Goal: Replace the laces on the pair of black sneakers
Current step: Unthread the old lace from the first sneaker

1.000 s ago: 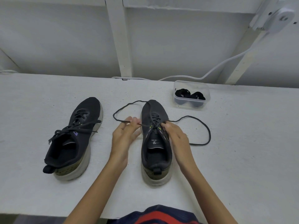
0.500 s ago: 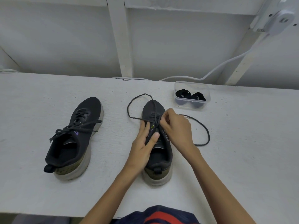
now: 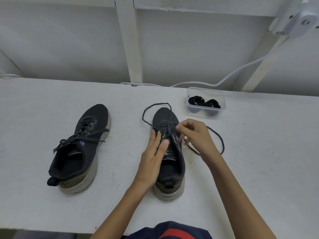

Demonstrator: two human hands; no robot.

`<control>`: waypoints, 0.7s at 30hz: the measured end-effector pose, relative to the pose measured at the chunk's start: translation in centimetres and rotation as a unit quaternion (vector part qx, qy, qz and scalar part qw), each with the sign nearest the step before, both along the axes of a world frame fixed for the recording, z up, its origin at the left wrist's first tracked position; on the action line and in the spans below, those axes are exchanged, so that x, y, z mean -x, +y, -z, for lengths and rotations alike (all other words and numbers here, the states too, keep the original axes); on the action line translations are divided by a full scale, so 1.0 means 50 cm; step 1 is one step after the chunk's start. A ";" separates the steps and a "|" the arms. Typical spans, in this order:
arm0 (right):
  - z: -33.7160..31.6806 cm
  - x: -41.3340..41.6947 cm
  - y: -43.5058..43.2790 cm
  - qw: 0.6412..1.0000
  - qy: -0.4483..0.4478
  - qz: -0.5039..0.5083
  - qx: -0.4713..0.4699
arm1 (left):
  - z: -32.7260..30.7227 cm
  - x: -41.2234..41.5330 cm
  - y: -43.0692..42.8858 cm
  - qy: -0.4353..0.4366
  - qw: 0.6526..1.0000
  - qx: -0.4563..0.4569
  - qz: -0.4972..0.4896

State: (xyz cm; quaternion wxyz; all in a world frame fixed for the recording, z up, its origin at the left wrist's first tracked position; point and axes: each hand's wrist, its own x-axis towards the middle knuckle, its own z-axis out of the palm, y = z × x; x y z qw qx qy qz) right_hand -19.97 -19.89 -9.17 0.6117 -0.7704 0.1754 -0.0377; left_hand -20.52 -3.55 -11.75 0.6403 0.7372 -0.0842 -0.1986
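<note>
Sneaker (image 3: 171, 169) you're working on sits right under both hands on the table (image 3: 259, 169), toe pointing away from you. The lace (image 3: 169, 127) looks partly out already; one slack loop lies just past your left fingertips around the toe, and the other curls out beyond the back of your right hand (image 3: 196, 137).

Your left hand (image 3: 153, 157) lies flat along the left side of the eyelets; fingers (image 3: 155, 140) straight and close together, thumb on the tongue, pinning the shoe down and gripping nothing. Your right fingertips (image 3: 180, 127) are pinched on a strand of lace at the crossings that are left, just ahead of your left fingertips; the other fingers are loosely curled behind.

So I'd call this the unlacing step on shoe one; a few rows near the toe look threaded, can't tell exactly how many.

Next move, I reckon: draw that pinched strand up and out of its eyelet, then work row by row toward the toe; press down with the left hand while you pull, or the whole shoe will probably just slide along with it.

Other sneaker (image 3: 81, 149), well off to the left of your left wrist, is laced up and untouched. New laces (image 3: 204, 102) sit coiled in the box (image 3: 223, 107) past your right knuckles; looks near enough to reach once the old lace is free.
</note>
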 end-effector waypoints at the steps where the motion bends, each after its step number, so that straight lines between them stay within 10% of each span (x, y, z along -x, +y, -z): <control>1: -0.002 -0.003 -0.004 1.000 -0.007 0.019 -0.020 | 0.002 -0.001 0.000 0.003 1.000 0.001 0.000; 21: -0.007 0.001 -0.026 0.998 0.013 -0.008 -0.064 | 0.004 0.002 -0.004 0.017 1.000 0.014 -0.019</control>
